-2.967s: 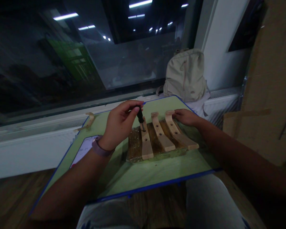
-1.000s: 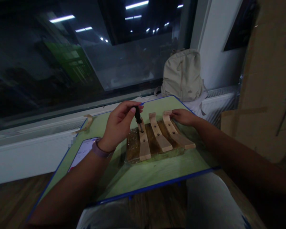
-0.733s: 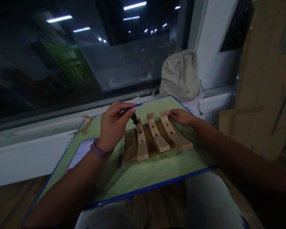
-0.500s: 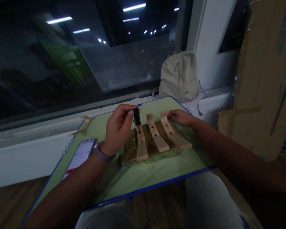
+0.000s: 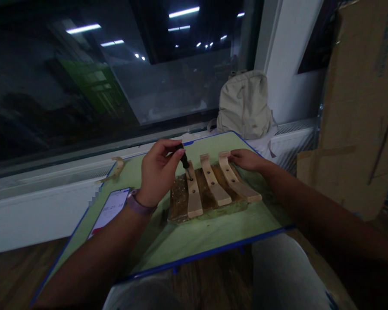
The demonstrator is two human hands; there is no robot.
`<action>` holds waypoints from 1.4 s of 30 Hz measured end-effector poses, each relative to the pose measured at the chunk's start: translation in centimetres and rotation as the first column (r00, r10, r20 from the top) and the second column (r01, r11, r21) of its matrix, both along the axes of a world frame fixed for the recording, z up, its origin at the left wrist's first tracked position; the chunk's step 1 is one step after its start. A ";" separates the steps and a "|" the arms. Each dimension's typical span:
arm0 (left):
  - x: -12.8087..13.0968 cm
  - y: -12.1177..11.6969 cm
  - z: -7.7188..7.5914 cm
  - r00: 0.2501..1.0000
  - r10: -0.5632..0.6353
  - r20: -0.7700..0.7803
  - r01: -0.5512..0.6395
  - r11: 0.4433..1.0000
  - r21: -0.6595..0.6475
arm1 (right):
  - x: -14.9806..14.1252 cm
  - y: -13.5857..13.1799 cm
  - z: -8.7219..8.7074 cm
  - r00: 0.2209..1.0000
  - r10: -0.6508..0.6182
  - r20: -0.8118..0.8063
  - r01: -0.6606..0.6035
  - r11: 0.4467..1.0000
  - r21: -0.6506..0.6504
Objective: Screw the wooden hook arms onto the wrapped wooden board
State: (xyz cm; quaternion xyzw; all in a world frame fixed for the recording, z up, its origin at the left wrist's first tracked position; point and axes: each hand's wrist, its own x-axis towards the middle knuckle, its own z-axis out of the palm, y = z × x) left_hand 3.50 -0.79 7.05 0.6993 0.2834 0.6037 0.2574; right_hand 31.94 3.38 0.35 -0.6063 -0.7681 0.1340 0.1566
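Note:
A dark wooden base [image 5: 209, 193] carrying three pale curved wooden strips [image 5: 213, 181] lies on a green board with a blue edge [image 5: 194, 239] across my lap. My left hand [image 5: 157, 174] pinches a small black screwdriver [image 5: 184, 162] whose tip stands in a hole at the far end of the left strip [image 5: 192, 194]. My right hand [image 5: 247, 159] rests with curled fingers on the far end of the right strip [image 5: 237, 183], pressing it down.
A phone [image 5: 109, 211] with a lit screen lies on the board's left side. A loose curved wooden piece [image 5: 115, 169] sits at the far left corner. Beyond are a white sill, a beige backpack [image 5: 245, 105], dark window glass and a cardboard sheet [image 5: 358, 107] at right.
The screwdriver handle has tilted back and forth between my left fingers over the same hole. My right hand has stayed on the right strip. The view shifted slightly.

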 end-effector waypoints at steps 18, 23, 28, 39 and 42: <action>-0.2 -0.1 -0.4 0.989 -0.016 -0.147 0.030 0.995 0.095 | 0.6 0.5 -0.7 1.000 0.019 -0.009 -0.019 1.000 0.012; -0.4 0.0 0.2 0.968 0.142 -0.207 -0.099 0.973 0.208 | 0.9 0.8 -0.7 0.999 0.046 0.006 -0.046 0.999 -0.009; -0.4 0.1 0.2 0.979 0.116 -0.167 -0.092 0.985 0.147 | 1.0 0.9 -0.8 0.998 0.059 0.010 -0.059 0.998 -0.022; -0.7 0.5 0.0 0.985 0.142 -0.102 -0.130 0.985 0.115 | 0.7 0.5 -0.5 0.999 0.030 -0.026 -0.030 1.000 -0.001; -0.5 0.3 0.2 0.998 0.062 -0.032 -0.061 0.998 0.019 | 0.6 0.4 -0.5 0.999 0.021 -0.039 -0.020 1.000 0.010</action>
